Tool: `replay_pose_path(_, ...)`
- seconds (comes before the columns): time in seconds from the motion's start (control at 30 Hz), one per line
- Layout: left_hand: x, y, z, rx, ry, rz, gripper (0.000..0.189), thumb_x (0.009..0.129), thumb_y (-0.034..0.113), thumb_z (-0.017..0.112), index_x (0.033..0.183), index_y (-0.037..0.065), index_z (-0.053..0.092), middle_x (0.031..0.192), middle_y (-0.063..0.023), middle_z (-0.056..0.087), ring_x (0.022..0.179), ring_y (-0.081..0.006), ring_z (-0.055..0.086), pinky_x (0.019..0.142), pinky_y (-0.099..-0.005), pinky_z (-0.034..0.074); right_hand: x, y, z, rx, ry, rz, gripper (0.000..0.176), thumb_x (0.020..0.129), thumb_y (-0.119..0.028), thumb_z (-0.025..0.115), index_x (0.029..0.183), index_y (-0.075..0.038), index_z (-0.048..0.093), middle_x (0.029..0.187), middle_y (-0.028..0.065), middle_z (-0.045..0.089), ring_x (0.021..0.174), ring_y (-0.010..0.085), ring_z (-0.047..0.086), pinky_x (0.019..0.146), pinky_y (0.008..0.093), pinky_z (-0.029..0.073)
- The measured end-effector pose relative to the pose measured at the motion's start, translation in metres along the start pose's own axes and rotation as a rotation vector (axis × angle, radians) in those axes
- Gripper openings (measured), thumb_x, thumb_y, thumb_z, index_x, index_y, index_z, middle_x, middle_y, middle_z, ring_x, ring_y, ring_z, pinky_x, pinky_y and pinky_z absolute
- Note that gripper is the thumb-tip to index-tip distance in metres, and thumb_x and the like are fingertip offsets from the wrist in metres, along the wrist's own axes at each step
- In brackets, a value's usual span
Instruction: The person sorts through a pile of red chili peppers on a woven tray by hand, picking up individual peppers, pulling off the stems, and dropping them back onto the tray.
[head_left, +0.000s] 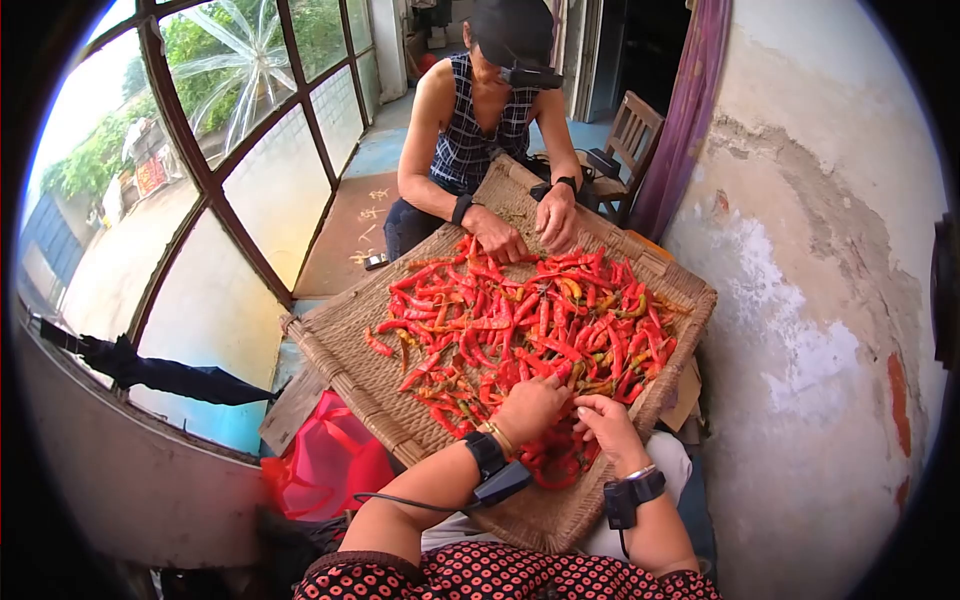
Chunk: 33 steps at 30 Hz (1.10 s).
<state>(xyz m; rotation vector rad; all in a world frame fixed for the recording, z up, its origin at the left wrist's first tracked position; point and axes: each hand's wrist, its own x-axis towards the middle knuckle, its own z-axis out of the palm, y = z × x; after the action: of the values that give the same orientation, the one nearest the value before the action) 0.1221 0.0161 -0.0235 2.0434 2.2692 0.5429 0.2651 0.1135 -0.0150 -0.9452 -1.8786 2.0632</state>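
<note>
One plaster wall (800, 230) is peeling along the right, while one framed window wall (212, 185), one pane showing a star-shaped crack, is lining the left. One co-worker (468, 135) is bending over the far side of one woven tray (350, 320), both hands reaching the pile. One wooden chair (632, 140) is standing behind, one folded black umbrella (190, 382) is resting at the left, and one pink bag (335, 465) is lying beside the tray. At the near side, the left hand (528, 408) is touching the pile, its grip curling nearly closed; the right hand (608, 425) is bending its fingers toward its thumb. I cannot tell whether either is holding a chili. The chili peppers (520, 315) are overlapping uncountably on the tray, looking slim, glossy, mostly red, some yellowish-green.
</note>
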Motion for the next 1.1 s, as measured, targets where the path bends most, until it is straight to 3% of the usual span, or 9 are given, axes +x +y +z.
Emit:
replay_pose_path(0.33,-0.003,0.001,-0.017,0.002,0.016,-0.156,0.012,0.073,0.014,0.055,0.083,0.006,0.055,0.080,-0.0117,0.056,0.071,-0.0292,0.060,0.059,-0.0393,0.049,0.000,0.004,-0.001,0.043,0.033,0.013,0.025,0.085,-0.012,0.053,0.106,0.001,0.054,0.081,0.0043,0.058,0.063,0.0093,0.056,0.052,0.0196,0.044)
replay_pose_path(0.4,-0.002,0.008,-0.023,-0.287,0.218,-0.164,0.015,0.072,0.013,0.056,0.086,0.008,0.059,0.076,-0.0096,0.058,0.071,-0.0268,0.060,0.060,-0.0365,0.048,-0.001,0.001,0.000,0.075,0.038,0.008,0.025,0.084,-0.012,0.054,0.106,0.000,0.054,0.080,0.0039,0.058,0.063,0.0094,0.056,0.051,0.0200,0.044)
replay_pose_path(0.53,-0.002,0.005,-0.018,-0.598,0.103,0.116,0.017,0.074,0.015,0.057,0.089,0.007,0.061,0.076,-0.0111,0.060,0.072,-0.0276,0.059,0.065,-0.0352,0.048,-0.003,-0.002,-0.001,0.196,0.062,-0.079,0.021,0.085,-0.012,0.053,0.102,-0.001,0.055,0.074,0.0030,0.058,0.061,0.0083,0.055,0.051,0.0200,0.043)
replay_pose_path(0.7,0.001,-0.005,-0.025,-0.623,0.023,0.011,0.016,0.078,0.014,0.057,0.090,0.004,0.062,0.075,-0.0095,0.061,0.071,-0.0230,0.061,0.064,-0.0325,0.048,0.000,0.001,-0.005,0.224,0.146,-0.062,0.016,0.085,-0.014,0.053,0.096,-0.002,0.057,0.069,0.0022,0.057,0.055,0.0076,0.052,0.048,0.0188,0.041)
replay_pose_path(0.83,0.021,-0.032,-0.034,-1.655,0.632,-0.455,0.033,0.087,0.014,0.053,0.115,-0.001,0.046,0.088,-0.0002,0.056,0.078,-0.0106,0.056,0.068,-0.0238,0.046,0.003,0.006,-0.006,0.166,0.099,-0.033,0.018,0.085,-0.014,0.052,0.097,-0.001,0.055,0.072,0.0048,0.058,0.057,0.0095,0.054,0.049,0.0195,0.043)
replay_pose_path(0.9,0.022,-0.056,-0.008,-1.453,0.763,-0.542,0.047,0.084,0.014,0.057,0.125,-0.001,0.037,0.094,-0.0040,0.054,0.077,-0.0116,0.055,0.068,-0.0218,0.045,0.003,0.004,-0.004,0.133,0.104,-0.033,0.020,0.085,-0.013,0.052,0.100,0.000,0.055,0.076,0.0047,0.058,0.061,0.0096,0.056,0.049,0.0188,0.043)
replay_pose_path(1.0,0.005,-0.044,-0.002,-0.734,0.421,-0.463,0.033,0.081,0.014,0.059,0.111,0.001,0.052,0.090,-0.0071,0.057,0.077,-0.0138,0.057,0.066,-0.0276,0.047,0.004,0.004,-0.001,0.092,0.101,0.008,0.026,0.084,-0.010,0.053,0.107,0.001,0.052,0.084,0.0041,0.057,0.067,0.0096,0.057,0.052,0.0184,0.044)
replay_pose_path(1.03,0.001,-0.035,-0.002,-0.627,0.355,-0.312,0.032,0.076,0.023,0.062,0.103,0.005,0.057,0.085,-0.0125,0.058,0.077,-0.0255,0.059,0.065,-0.0353,0.048,0.004,0.004,-0.001,0.092,0.101,0.009,0.026,0.084,-0.010,0.053,0.107,0.001,0.052,0.084,0.0041,0.057,0.067,0.0096,0.057,0.052,0.0184,0.044)
replay_pose_path(1.1,-0.004,-0.026,0.000,-0.329,0.143,0.001,0.028,0.074,0.024,0.062,0.096,0.006,0.059,0.079,-0.0126,0.056,0.076,-0.0291,0.059,0.065,-0.0387,0.048,0.004,0.007,0.000,0.039,0.055,0.005,0.028,0.083,-0.012,0.054,0.109,0.001,0.052,0.086,0.0046,0.058,0.069,0.0104,0.058,0.053,0.0196,0.045)
